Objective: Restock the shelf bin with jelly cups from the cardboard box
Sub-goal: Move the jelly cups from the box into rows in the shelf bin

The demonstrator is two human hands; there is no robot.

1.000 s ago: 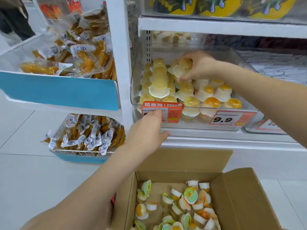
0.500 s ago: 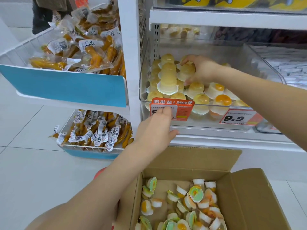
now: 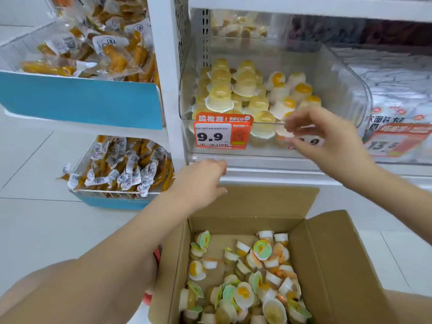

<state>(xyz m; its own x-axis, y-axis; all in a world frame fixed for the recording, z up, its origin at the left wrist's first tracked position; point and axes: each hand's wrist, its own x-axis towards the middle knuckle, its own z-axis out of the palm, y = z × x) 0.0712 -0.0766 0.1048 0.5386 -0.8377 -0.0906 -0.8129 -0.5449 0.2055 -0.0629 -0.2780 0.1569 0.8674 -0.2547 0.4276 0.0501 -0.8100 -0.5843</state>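
Shop aisle, white tiled floor (image 3: 35, 230), white shelf unit. Landmark: cardboard box (image 3: 339, 265), open, on the floor-side at bottom centre. Loose jelly cups (image 3: 243, 293) lie jumbled in the box, thickest toward its near end, far-left corner bare. Clear shelf bin (image 3: 346, 73) sits straight above and beyond the box, partly filled with stacked cups, price tag (image 3: 218, 136) on its front.

Right hand (image 3: 327, 141) is above the box's far edge, in front of the bin's front wall, fingers loosely spread, empty as far as the blur shows. Left hand (image 3: 201, 181) is at the box's far-left corner, touching the shelf lip under the bin, fingers relaxed, holding nothing.

Likely next: a reach down into the box. Both hands sit beyond its far flap; cups lie down and toward the body. Right hand is free and over the box; left is nearer the bare corner. Cups have no clear long axis, tilted every way.

Left of the box: blue-fronted bins of snack packs (image 3: 121, 169).
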